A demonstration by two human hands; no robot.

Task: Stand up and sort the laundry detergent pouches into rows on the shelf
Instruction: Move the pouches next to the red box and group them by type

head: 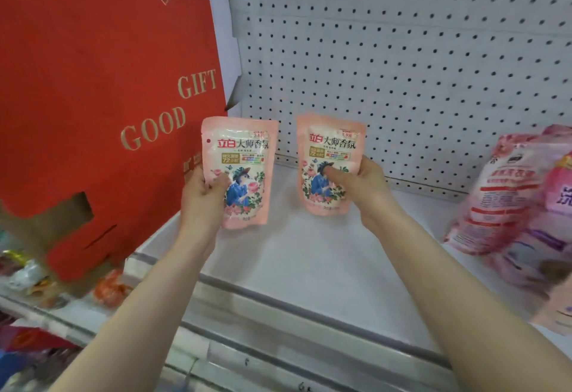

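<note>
While held upright over shelf (309,252) | left hand (202,188) gripping left pouch (240,171), right hand (360,181) gripping right pouch (329,168) | probably light, soft, slick; pinch side edges.

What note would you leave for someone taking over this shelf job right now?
Left hand grips one pink pouch upright, beside the red gift box. Right hand grips a second pouch upright. Both are over the shelf; whether they touch it is unclear. No row stands yet. A pile of pink pouches lies at the shelf's right, unsorted. Remaining: set these two, then stand up the pile.
</note>
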